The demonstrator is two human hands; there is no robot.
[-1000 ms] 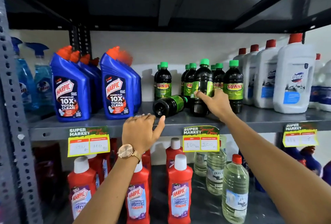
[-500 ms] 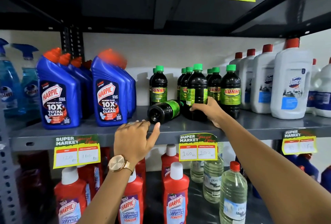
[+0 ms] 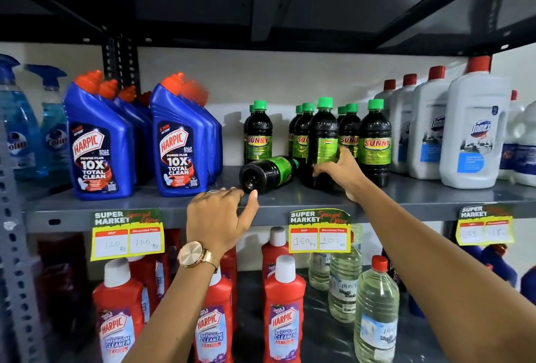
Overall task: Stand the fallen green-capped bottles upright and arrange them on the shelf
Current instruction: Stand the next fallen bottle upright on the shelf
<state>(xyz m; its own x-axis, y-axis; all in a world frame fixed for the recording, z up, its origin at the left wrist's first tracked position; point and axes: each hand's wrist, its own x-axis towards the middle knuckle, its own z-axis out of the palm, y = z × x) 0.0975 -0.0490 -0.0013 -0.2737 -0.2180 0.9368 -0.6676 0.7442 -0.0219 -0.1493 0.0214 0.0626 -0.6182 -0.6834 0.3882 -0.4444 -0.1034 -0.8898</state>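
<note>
One fallen bottle lies on its side on the grey shelf, its round black base facing out toward 7 o'clock and its cap end pointing back toward 2 o'clock, in among the standing ones. The left hand hovers at the shelf's front lip, just at 7 o'clock of that base; its fingers are loosely spread with the thumb stretched toward the base, holding nothing, and whether the thumb tip touches the bottle I cannot tell. A gold watch sits on that wrist.

The right hand reaches in at 3 o'clock of the fallen bottle, its fingers curled round the lower part of an upright bottle whose label back faces out. More green-capped bottles stand upright close around it, and another stands alone at 12 o'clock of the fallen one.

Blue Harpic bottles stand at 9 o'clock, white Domex jugs at 3 o'clock.
</note>
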